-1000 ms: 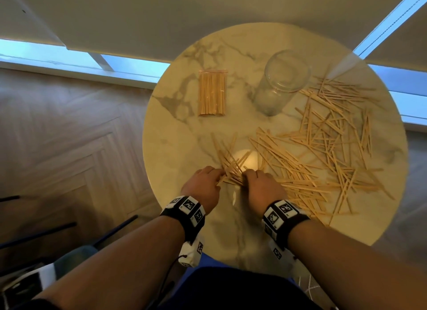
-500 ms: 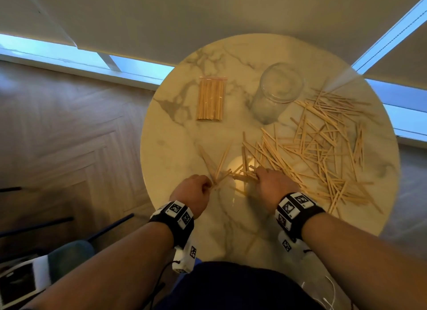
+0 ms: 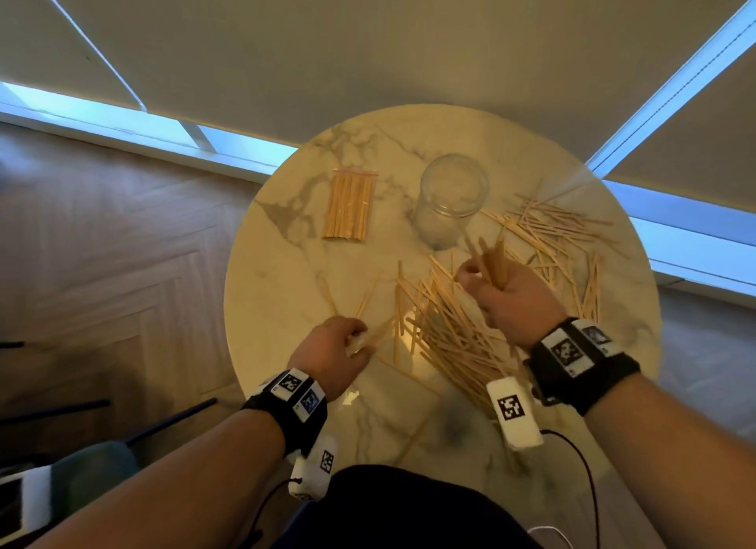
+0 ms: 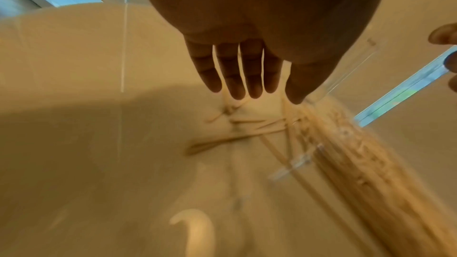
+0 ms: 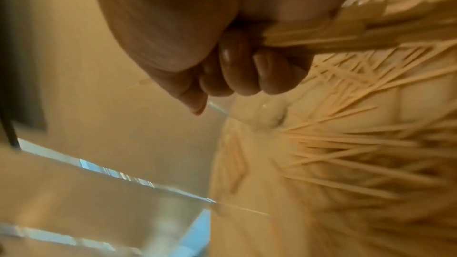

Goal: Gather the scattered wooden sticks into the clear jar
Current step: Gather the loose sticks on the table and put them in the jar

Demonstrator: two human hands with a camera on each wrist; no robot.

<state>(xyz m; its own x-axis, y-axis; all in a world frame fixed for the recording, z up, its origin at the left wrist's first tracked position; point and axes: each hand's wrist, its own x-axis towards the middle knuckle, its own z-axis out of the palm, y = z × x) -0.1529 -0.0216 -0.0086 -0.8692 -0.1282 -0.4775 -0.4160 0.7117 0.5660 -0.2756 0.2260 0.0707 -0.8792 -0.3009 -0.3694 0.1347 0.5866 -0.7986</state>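
Observation:
Many thin wooden sticks (image 3: 458,336) lie scattered over the right half of the round marble table (image 3: 286,270), with more sticks (image 3: 548,229) beyond, right of the jar. The clear jar (image 3: 452,201) stands upright at the back centre, and nothing shows inside it. My right hand (image 3: 487,274) is raised just in front and right of the jar and grips a bundle of sticks (image 3: 497,262). The right wrist view shows its fingers (image 5: 247,73) curled round the bundle (image 5: 346,34). My left hand (image 3: 347,344) hovers low over a few loose sticks (image 4: 235,122), fingers (image 4: 247,85) straight and holding nothing.
A sealed clear bag of sticks (image 3: 349,207) lies left of the jar. The table's near edge is close to my body. Wooden floor and a chair (image 3: 94,462) are at the lower left. A wall and low window strips run behind the table.
My right hand has closed on a bundle of sticks and lifted it off the table toward the jar. My left hand stays low beside the near sticks.

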